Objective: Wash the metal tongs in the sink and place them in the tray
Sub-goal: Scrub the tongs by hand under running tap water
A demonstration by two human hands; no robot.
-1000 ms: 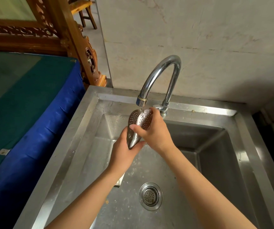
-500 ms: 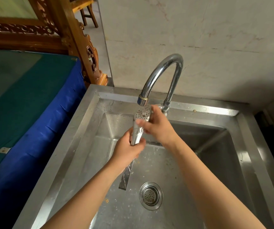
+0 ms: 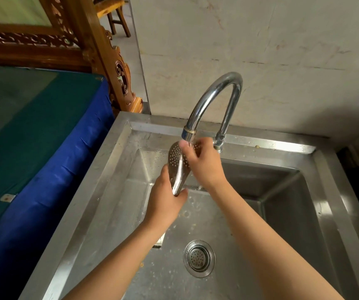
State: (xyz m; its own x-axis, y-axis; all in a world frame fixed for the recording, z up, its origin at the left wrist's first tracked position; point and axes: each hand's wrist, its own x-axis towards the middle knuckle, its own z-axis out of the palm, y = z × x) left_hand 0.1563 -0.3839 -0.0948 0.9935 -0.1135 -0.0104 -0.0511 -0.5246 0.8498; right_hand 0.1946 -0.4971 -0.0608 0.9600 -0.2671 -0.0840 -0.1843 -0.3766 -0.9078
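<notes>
The metal tongs point(image 3: 175, 163) have perforated spoon-shaped heads and stand upright under the spout of the curved chrome faucet point(image 3: 215, 98), above the steel sink point(image 3: 100, 191). My left hand point(image 3: 165, 200) grips the tongs' handle from below; the handle's lower end pokes out beneath my wrist. My right hand point(image 3: 202, 163) pinches the perforated heads at the top, thumb on the near side, fingers behind. Part of the far head is hidden by my right hand. No tray is in view.
The sink drain strainer point(image 3: 199, 257) lies in the basin floor below my arms. A blue and green cloth-covered surface point(image 3: 33, 148) borders the sink on the left, with a carved wooden frame point(image 3: 100, 55) behind it. A stone wall stands behind the faucet.
My right hand has shifted slightly on the tongs' heads, which have turned, showing the left perforated face again. My left hand keeps its grip on the handle.
</notes>
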